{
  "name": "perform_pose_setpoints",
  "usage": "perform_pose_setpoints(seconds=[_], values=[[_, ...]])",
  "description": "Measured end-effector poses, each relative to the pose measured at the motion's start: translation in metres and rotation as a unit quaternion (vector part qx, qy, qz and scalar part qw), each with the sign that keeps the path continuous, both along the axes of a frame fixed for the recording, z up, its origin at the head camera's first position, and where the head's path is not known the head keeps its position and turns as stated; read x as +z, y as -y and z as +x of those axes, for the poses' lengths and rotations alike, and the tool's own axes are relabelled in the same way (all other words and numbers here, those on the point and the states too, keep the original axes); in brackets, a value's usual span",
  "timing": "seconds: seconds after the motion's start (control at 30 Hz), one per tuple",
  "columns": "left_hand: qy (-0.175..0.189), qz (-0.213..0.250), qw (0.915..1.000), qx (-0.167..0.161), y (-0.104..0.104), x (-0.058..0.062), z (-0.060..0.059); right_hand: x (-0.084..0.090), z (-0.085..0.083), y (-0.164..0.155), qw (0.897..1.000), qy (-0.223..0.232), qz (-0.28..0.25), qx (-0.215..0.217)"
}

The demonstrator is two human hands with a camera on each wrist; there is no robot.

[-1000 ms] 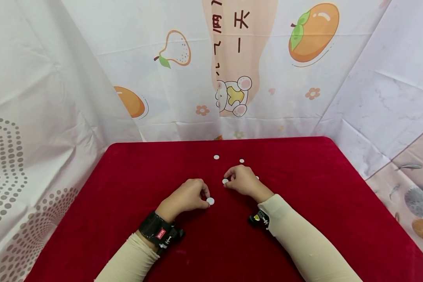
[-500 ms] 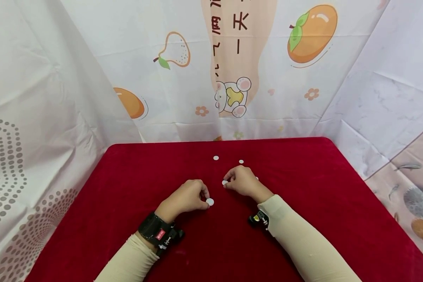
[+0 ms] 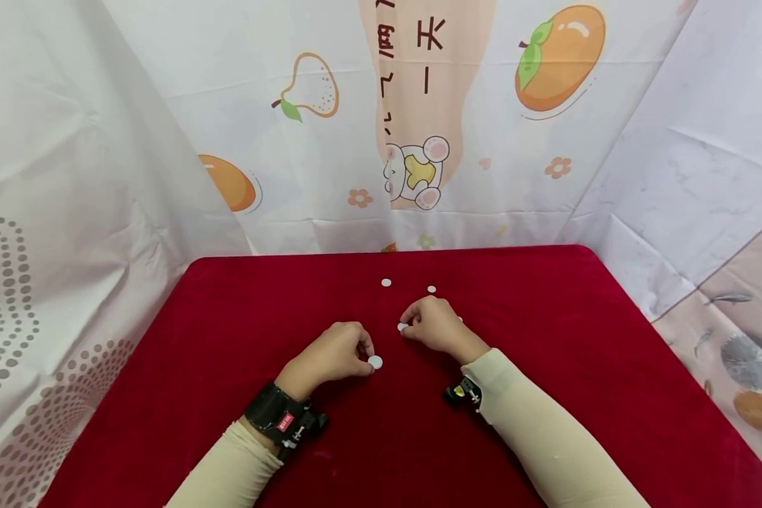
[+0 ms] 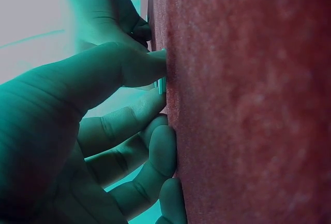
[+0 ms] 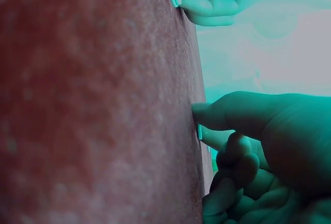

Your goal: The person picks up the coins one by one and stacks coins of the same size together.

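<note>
Just past my left hand [image 3: 335, 351], which has a white disc [image 3: 375, 362] pinched, my right hand [image 3: 437, 324] pinches a second disc [image 3: 402, 327], and they're super thin, so a sloppy squeeze could probably flick one at the loose disc [image 3: 431, 289] beyond.

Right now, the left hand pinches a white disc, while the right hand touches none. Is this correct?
Not quite: the head view shows the right hand also pinching a white disc. The left hand does pinch its own disc, as you say.
</note>
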State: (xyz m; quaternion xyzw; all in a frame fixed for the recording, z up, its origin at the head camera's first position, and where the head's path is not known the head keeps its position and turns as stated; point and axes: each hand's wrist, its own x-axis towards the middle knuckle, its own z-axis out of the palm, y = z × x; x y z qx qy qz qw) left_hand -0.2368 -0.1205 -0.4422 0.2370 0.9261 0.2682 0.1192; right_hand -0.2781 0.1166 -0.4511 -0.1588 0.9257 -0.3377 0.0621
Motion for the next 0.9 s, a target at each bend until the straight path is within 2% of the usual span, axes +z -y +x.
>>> perform_pose_setpoints(seconds=[0.43,0.9], values=[[0.006,0.003,1.0000,0.004,0.0001,-0.0002,0.0000,0.0010,-0.0001,0.0000,1.000,0.014,0.002,0.006],[0.009,-0.002,0.9999,0.007,-0.0026,0.0030,0.0012,-0.0009,-0.0013,-0.0026,1.000,0.004,0.009,-0.002]])
